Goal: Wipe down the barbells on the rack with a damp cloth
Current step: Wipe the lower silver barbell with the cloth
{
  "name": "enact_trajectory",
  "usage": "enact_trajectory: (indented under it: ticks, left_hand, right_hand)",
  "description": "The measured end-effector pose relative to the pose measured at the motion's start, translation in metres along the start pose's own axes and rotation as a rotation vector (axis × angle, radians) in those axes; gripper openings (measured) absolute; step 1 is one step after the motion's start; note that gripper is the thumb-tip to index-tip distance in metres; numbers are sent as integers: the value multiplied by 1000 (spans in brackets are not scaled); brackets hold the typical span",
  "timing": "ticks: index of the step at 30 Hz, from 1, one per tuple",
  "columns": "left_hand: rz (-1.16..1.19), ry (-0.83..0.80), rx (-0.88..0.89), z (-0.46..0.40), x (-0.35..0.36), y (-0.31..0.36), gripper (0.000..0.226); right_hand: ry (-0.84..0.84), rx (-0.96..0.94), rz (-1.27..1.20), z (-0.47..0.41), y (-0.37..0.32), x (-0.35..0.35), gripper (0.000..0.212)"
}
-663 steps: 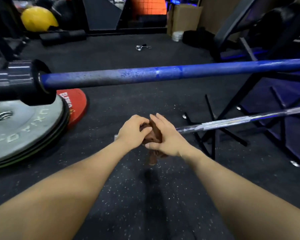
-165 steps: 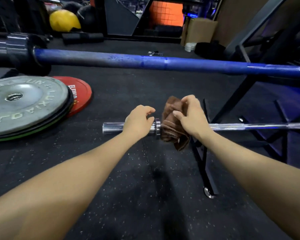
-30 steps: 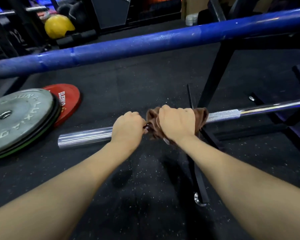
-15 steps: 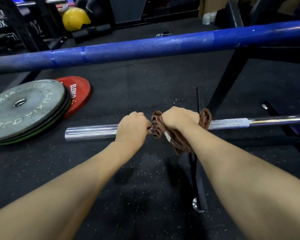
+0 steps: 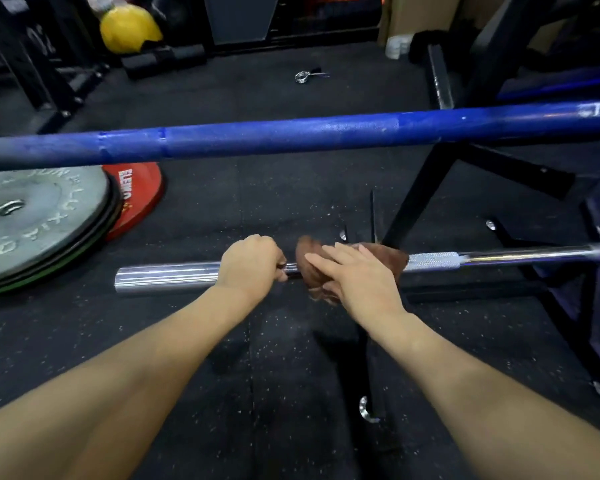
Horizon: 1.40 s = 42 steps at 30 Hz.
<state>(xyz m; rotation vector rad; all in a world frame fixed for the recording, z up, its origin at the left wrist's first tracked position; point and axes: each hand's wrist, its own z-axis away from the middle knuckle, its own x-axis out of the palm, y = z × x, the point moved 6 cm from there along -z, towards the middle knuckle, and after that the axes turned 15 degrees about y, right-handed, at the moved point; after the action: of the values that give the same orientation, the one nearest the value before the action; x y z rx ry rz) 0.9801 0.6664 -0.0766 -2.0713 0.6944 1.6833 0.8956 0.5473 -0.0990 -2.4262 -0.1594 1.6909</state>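
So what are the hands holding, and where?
The left hand grips the chrome barbell on its thick sleeve, near the collar. The right hand lies flat, fingers straight, pressing the brown cloth onto the bar.

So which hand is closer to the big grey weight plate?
Left. The left hand grips the chrome barbell on the side toward the grey plate; the right hand lies on the brown cloth, farther away.

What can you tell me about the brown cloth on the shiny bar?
The brown cloth looks soft and crumpled, like a small towel. It is draped over the silver barbell, just beside its rough knurled part, with folds hanging below the bar. The right hand lies flat on top of it, fingers straight, pressing it onto the bar. The left hand holds the bar beside it.
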Motion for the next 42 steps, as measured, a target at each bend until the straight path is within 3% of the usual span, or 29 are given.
enact_trajectory:
  ticks: [6,10,12,17,27,31,34,42]
  left_hand:
    - [37,43,80,0,0,1,14]
    - [73,97,55,1,2,-7,13]
    - [82,74,58,2,4,-8,17]
    - [139,48,42,4,-1,-7,18]
    - [-32,114,33,11,-8,0,16]
    - [-124,71,3,10,-10,8,23]
    - [-201,49,15,4,-12,16,25]
    - [-25,244,-136,15,-3,62,27]
  right_hand:
    - [27,215,18,6,8,-15,47]
    - [-37,50,47,-20,-42,10,32]
    - [20,66,63,-13,-38,0,21]
    - [129,306,65,10,8,-38,21]
    - [-17,98,173,-20,-42,-8,14]
    - [-50,73,-45,-12,-13,-18,24]
    - [-22,75,111,1,12,-39,19]
    - [-100,-74,223,8,27,-57,17]
